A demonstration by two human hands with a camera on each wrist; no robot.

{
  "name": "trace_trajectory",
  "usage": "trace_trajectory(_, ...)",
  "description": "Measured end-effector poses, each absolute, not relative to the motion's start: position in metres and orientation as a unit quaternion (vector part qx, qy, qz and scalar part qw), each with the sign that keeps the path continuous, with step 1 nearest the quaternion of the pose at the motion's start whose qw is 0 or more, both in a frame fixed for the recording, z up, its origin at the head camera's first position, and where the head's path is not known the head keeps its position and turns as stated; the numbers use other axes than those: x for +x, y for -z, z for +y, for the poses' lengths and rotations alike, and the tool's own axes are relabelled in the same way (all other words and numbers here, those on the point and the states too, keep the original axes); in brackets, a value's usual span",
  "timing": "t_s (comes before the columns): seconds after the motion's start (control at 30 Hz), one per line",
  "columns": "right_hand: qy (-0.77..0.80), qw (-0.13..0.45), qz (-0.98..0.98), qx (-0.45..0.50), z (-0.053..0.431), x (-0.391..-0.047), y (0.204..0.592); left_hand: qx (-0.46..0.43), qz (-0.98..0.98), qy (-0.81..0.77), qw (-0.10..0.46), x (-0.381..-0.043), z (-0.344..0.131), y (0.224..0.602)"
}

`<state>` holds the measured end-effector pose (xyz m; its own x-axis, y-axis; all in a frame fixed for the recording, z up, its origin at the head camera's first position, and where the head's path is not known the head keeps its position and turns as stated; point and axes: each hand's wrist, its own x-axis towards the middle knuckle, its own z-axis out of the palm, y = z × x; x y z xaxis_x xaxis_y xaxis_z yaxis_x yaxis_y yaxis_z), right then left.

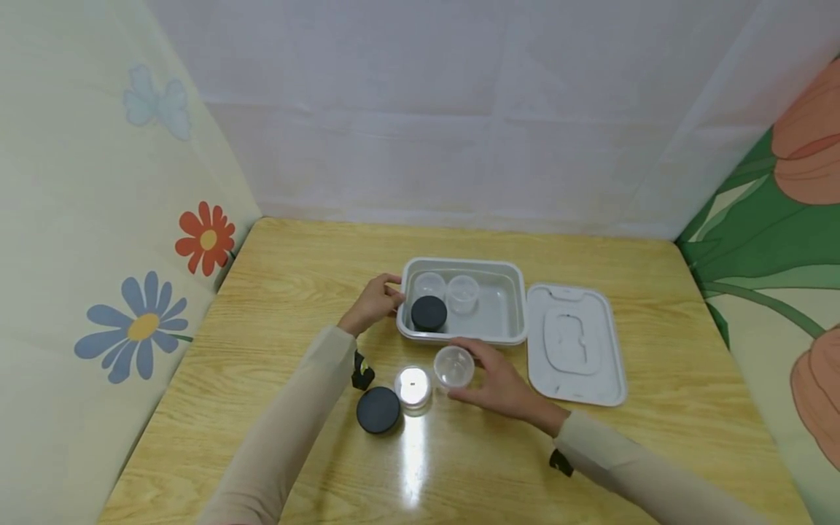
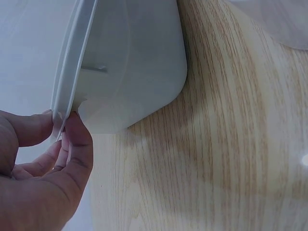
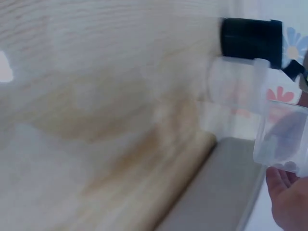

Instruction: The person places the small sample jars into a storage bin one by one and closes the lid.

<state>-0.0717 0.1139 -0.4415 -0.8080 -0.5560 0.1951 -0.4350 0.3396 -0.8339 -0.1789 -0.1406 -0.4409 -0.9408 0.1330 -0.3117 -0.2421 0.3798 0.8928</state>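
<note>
Thumb and fingers of the right hand [image 1: 502,384] gripped a clear cup [image 1: 454,367]; just beyond it, on the table [image 1: 302,270], stood the pale tub [image 1: 500,310], its long axis running left to right. The left hand [image 1: 371,302], farther from that cup, pinched the tub's left rim.

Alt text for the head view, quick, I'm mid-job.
The right hand holds a clear plastic cup near a white rectangular bin, while the left hand grips the bin's left end. Inside are two clear cups and a black container; another clear cup and another black container stand on the wooden table, and a white lid lies right of the bin.
</note>
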Motion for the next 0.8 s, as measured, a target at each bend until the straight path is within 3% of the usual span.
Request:
trace_trajectory(0.27, 0.470, 0.014, 0.825, -0.315, 0.119, -0.085, 0.425, -0.040, 0.818, -0.548, 0.174, -0.179, -0.141, 0.437)
trace_trajectory(0.8, 0.484, 0.047, 0.837, -0.251, 0.126, -0.110, 0.408, -0.033, 0.816, -0.551, 0.171, -0.176, -0.140, 0.438)
